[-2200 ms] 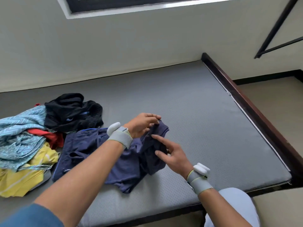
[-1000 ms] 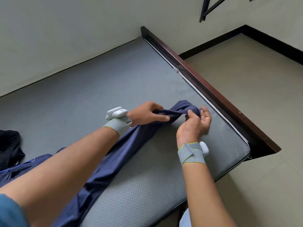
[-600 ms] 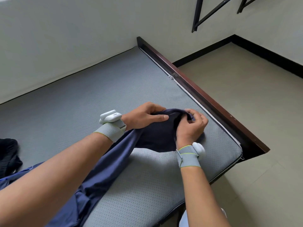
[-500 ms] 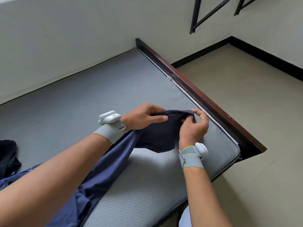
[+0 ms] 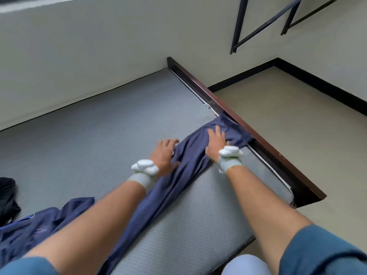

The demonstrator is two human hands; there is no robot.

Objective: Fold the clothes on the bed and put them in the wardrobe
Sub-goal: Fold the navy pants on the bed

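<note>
**Two hands pressing navy trousers flat on a bed**

At far left lies a black garment [image 5: 7, 197]. Navy trousers [image 5: 168, 187] stretch from lower left to centre right across the grey bed [image 5: 89, 135]. The left hand [image 5: 163, 155] rests open on their edge; the right hand [image 5: 215, 143] lies flat, fingers spread, near the brown bed frame [image 5: 258, 139].

No lettering can be read anywhere. At about eight o'clock, the crumpled navy blue fabric garment [image 5: 39, 227] carries a faint pale mark, too blurred to tell whether it is a logo or words.
</note>
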